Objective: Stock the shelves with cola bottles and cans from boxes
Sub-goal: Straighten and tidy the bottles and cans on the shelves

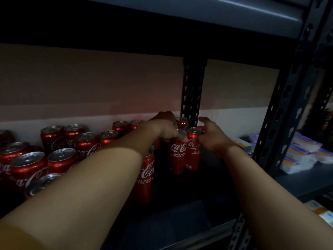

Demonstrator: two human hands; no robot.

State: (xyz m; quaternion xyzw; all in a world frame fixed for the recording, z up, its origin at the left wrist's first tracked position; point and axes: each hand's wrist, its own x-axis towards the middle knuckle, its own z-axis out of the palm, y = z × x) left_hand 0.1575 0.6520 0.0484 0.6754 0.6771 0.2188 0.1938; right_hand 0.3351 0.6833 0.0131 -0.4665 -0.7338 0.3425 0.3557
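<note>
Several red cola cans stand on a dark metal shelf, most of them massed at the left. My left hand reaches over the top of one upright can and grips it near its rim. A second can stands touching it on the right. My right hand sits beside that second can with fingers spread and loosely curved, holding nothing. Another can stands under my left forearm, partly hidden. One more can stands behind my left hand.
A black perforated upright rises at the back just behind the two cans. A second upright stands at the right front. Past it, white and blue packets lie on the neighbouring shelf. A beige wall backs the shelf.
</note>
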